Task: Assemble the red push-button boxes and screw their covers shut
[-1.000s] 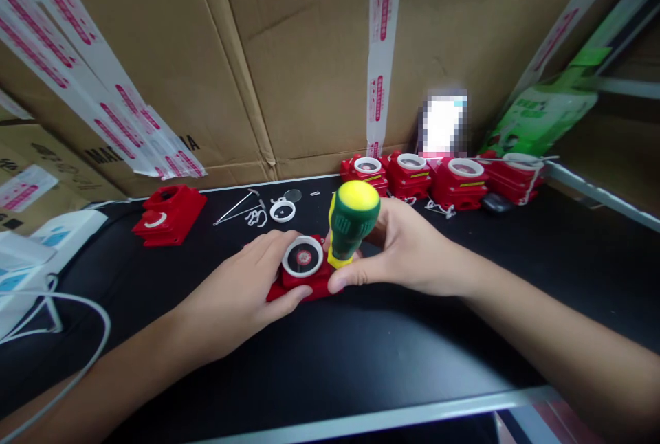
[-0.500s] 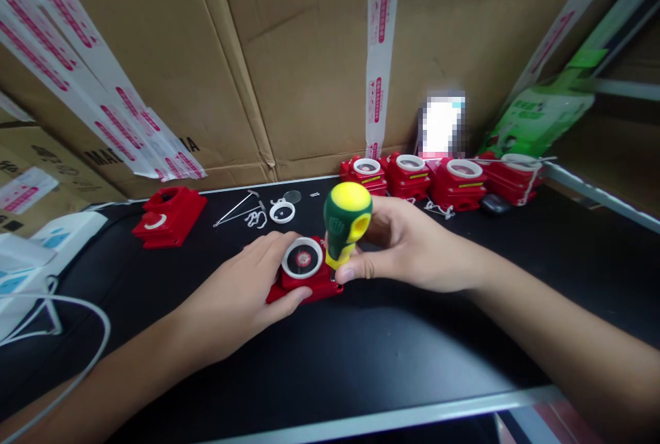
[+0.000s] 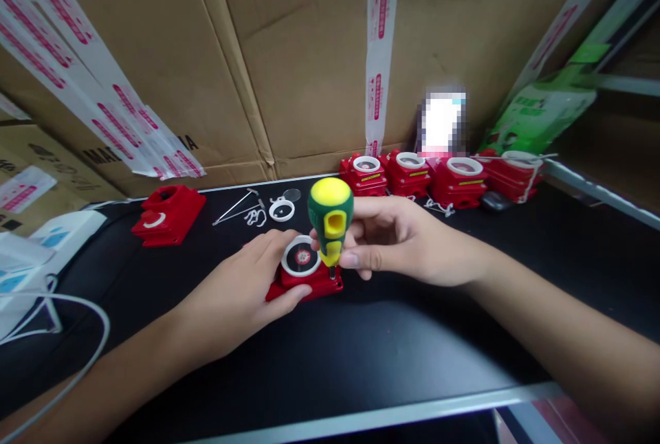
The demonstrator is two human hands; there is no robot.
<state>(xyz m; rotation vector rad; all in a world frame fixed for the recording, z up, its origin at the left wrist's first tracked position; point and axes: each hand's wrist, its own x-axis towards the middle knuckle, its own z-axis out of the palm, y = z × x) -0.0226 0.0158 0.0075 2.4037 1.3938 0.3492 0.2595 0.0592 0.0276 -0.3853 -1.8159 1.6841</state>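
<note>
A red box with a white ring and a round window [image 3: 322, 284] lies on the black tabletop [image 3: 371, 361]. My left hand [image 3: 247, 279] grips it from the left, thumb along the near side and fingers over the far side. In my right hand [image 3: 392, 241] is a stubby screwdriver with a green and yellow handle [image 3: 331, 214], held between thumb and fingers. It stands nearly upright, its tip down at the front right corner of the red box. Whether a screw sits under the tip is hidden.
Several finished-looking red boxes [image 3: 458, 186] line the back right, before a bright blurred screen [image 3: 442, 122]. Another red box [image 3: 170, 216] sits at left. Loose metal rods [image 3: 237, 207] and a white ring [image 3: 282, 209] lie behind my hands. A white cable [image 3: 106, 320] crosses my left forearm.
The screwdriver handle has turned and tilted slightly left, and my right fingers have shifted around it. My left hand and the red box stay in place.
</note>
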